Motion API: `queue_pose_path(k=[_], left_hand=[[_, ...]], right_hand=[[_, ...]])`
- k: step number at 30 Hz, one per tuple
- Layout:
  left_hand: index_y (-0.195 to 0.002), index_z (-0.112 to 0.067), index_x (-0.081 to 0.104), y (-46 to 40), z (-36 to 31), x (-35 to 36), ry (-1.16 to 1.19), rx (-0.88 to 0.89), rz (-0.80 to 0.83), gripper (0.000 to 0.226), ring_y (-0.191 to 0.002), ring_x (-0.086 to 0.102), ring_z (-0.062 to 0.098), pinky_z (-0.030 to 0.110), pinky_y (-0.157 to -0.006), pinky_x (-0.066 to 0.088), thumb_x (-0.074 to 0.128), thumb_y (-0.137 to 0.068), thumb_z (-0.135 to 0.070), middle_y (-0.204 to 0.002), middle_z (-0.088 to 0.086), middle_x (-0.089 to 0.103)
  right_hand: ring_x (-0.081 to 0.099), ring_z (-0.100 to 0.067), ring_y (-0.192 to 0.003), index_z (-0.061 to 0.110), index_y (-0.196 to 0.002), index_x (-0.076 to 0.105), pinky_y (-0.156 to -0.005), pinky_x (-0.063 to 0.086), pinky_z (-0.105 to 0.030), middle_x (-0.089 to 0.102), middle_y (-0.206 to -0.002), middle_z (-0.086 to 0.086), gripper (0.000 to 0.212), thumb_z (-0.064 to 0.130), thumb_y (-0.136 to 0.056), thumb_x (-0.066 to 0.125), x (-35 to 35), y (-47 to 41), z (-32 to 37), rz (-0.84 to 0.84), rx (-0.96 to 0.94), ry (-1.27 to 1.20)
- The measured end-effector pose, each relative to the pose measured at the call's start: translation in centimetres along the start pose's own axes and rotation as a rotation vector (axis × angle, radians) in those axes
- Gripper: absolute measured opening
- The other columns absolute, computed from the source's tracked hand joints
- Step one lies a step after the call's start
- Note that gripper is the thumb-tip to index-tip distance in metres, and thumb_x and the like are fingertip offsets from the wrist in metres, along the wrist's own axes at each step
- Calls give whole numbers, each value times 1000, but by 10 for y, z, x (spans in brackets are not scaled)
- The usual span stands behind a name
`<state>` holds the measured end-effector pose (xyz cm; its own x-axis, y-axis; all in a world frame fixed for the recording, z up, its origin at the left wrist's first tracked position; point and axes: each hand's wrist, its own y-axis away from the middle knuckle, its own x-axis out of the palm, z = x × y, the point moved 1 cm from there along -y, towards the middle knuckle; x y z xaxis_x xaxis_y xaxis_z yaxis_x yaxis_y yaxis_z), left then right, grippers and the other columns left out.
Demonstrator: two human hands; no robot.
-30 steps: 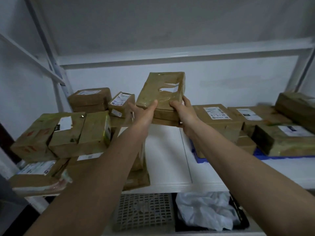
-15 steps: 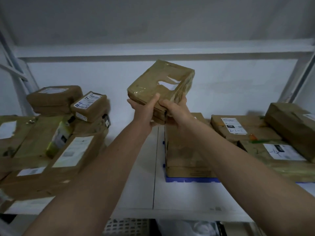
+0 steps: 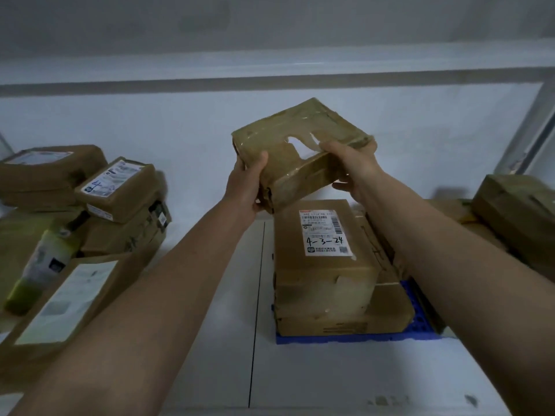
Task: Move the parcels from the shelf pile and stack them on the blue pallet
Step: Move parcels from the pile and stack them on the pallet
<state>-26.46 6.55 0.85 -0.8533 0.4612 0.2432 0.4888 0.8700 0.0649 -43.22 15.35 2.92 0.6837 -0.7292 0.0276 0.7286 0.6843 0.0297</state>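
pallet: blue pallet [image 3: 419, 325] sits on the shelf [image 3: 300, 370] near its front edge, right of the seam; only its front rim and right corner show, so we can't tell how far back it runs.
on pallet: a flat brown box [image 3: 345, 321] at the bottom, a labelled box [image 3: 322, 250] marked "4-3-24" on top of it; more parcels [image 3: 516, 217] crowd the right edge.
held parcel: taped brown parcel [image 3: 300, 151] is in the air, above and just behind the labelled box, not touching it. Long axis runs lower-left to upper-right, near-left corner tipped down.
left hand: left hand [image 3: 244, 184] grips the near-left corner, thumb on top, fingers underneath.
right hand: right hand [image 3: 353, 166] holds the right side, fingers curled over the top edge.
next move: we judge it a short drop down and toward us onto the labelled box; both hands equally near.
source pile: shelf pile [image 3: 90, 211] lies well apart at the left edge, several parcels not yet moved.
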Motion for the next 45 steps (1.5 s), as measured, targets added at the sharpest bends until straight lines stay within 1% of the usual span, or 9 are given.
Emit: queue_pose_path(k=[5, 10, 15, 20, 23, 26, 32, 37, 45], left_hand=[[-114, -27, 60, -50, -6, 1, -7, -43, -36, 30, -88, 64, 16, 37, -74, 56, 52, -93, -47, -97, -5, 67], [-95, -24, 62, -102, -1, 0, 8, -112, 68, 23, -59, 70, 12, 28, -48, 54, 55, -92, -46, -69, -7, 73], [-103, -24, 67, -141, 33, 5, -18, -218, 159, 37, -88, 69, 17, 31, -65, 54, 50, -92, -55, -100, 0, 73], [-102, -23, 68, -159, 58, 7, -27, -274, 212, 39, -69, 72, 11, 24, -49, 54, 49, -92, -56, -82, -4, 75], [-110, -22, 65, -162, 75, 3, -79, -292, 198, 39, -86, 71, 16, 31, -69, 58, 50, -92, -54, -98, -1, 74], [-108, -26, 63, -155, 96, -3, -166, -311, 144, 39, -103, 63, 21, 41, -93, 49, 52, -88, -58, -111, 1, 68], [-107, -31, 61, -141, 118, -9, -228, -269, 162, 34, -93, 65, 16, 33, -75, 49, 44, -93, -57, -98, -7, 70], [-132, -22, 53, -132, 125, -11, -189, -303, 239, 54, -116, 57, 31, 53, -105, 38, 39, -95, -59, -123, 9, 64], [-142, -18, 39, -126, 124, -5, -166, -291, 324, 53, -97, 62, 32, 49, -93, 47, 48, -96, -43, -116, 16, 62]], right_hand=[[61, -19, -78, 16, -120, 49, -66, 48, -33, 65, -96, -4, 66, 49, -69, 75, -7, -35, -1, 1, -16, 75], [65, -25, -95, 13, -123, 48, -78, 55, -39, 63, -108, -7, 72, 56, -71, 72, -14, -68, -9, 3, -3, 102], [67, -23, -89, 21, -102, 67, -73, 58, -37, 70, -97, -5, 44, 59, -83, 56, -24, -92, -38, -9, 94, 41], [64, -20, -84, 19, -101, 63, -79, 53, -37, 68, -90, -4, 31, 46, -90, 53, -29, -108, -69, -51, 286, -22], [59, -20, -81, 14, -111, 63, -80, 49, -35, 65, -89, -6, 38, 43, -89, 54, -28, -110, -90, -44, 387, -56], [63, -22, -69, 12, -108, 66, -64, 53, -31, 68, -81, -8, 45, 50, -86, 56, -29, -105, -106, 27, 499, -59], [64, -21, -45, 10, -85, 65, -45, 54, -28, 69, -59, -7, 39, 49, -84, 62, -37, -98, -126, 33, 640, -29], [63, -20, -42, 11, -79, 64, -42, 52, -26, 67, -55, -5, 36, 47, -86, 61, -40, -95, -129, 38, 631, -7], [63, -18, -41, 8, -82, 64, -40, 51, -23, 67, -53, -6, 32, 38, -90, 59, -40, -91, -128, -3, 576, 22]])
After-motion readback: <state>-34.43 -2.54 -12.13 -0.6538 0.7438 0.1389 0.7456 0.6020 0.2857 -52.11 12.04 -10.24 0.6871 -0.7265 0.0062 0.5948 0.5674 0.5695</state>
